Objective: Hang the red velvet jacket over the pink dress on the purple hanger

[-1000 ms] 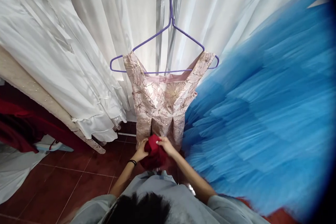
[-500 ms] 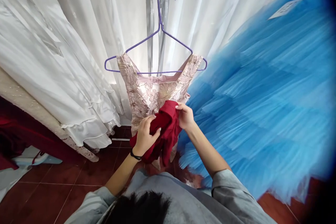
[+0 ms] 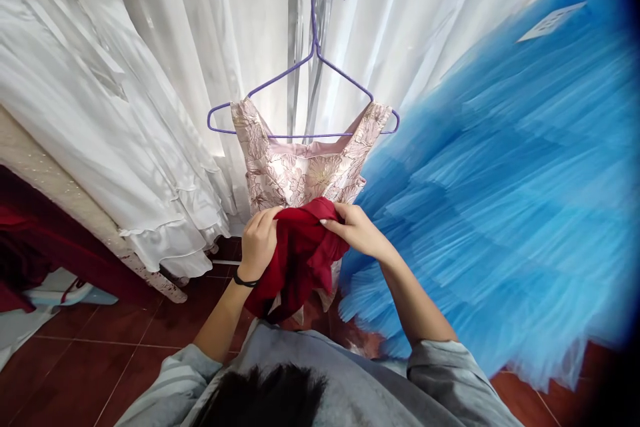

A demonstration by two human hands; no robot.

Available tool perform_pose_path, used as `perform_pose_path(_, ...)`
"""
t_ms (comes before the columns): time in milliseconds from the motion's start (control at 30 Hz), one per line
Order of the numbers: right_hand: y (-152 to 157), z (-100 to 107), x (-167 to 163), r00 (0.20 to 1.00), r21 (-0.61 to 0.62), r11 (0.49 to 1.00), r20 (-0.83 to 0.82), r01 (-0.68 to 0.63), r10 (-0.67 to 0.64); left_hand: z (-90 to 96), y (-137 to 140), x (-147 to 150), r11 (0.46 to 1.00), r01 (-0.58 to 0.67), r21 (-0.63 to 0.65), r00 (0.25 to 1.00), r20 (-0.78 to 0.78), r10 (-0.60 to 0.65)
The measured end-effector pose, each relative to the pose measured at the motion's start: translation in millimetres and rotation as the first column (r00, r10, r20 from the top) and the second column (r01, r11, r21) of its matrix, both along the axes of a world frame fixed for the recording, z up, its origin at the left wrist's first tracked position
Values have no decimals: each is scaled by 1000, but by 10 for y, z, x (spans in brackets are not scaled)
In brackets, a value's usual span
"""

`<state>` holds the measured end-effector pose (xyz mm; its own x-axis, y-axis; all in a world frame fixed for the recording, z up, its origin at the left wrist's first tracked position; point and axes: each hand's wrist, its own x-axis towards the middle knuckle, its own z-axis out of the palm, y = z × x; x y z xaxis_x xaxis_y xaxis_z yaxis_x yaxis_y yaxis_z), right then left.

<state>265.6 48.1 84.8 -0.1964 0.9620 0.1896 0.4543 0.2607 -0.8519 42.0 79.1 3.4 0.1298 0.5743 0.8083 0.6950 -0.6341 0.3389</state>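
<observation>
A dark red cloth garment hangs bunched between my two hands, its exact kind unclear. My left hand, with a black band at the wrist, is closed on its upper left edge. On the other side my right hand pinches the top right edge between thumb and fingers. Just behind the cloth, a pale pink floral dress hangs by its wide straps from a purple hanger. The red cloth covers much of the dress below the bodice.
White garments fill the left and back. A layered blue tulle gown with a paper tag spreads along the right. Metal poles stand behind the hanger. Red floor tiles lie below, with dark red fabric at far left.
My left hand has moved left and closed on the red cloth's edge, spreading its upper edge wider. My right hand has shifted slightly downward and right, still gripping the cloth.
</observation>
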Motion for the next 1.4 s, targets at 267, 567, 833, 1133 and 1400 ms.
perform_pose_path(267,221,-101,-607,366,-215,968,-897,127,-247,-69,-570,419,950,58,-307,984,177,-3)
perform_pose_path(567,-77,42,-644,533,297,648,-822,701,-200,204,-279,-351,413,571,-709,816,546,-191)
perform_pose_path(833,52,-375,-602,750,645,392,-500,656,-433,432,-154,16,405,691,-598,722,543,-430)
perform_pose_path(1133,-498,-269,103,741,762,427,-101,486,-663,1160,-106,-499,977,-72,203,936,353,-5)
perform_pose_path(1400,102,-1294,-487,954,82,972,226,-221,198,1067,-18,-303,949,-23,314,983,180,-36)
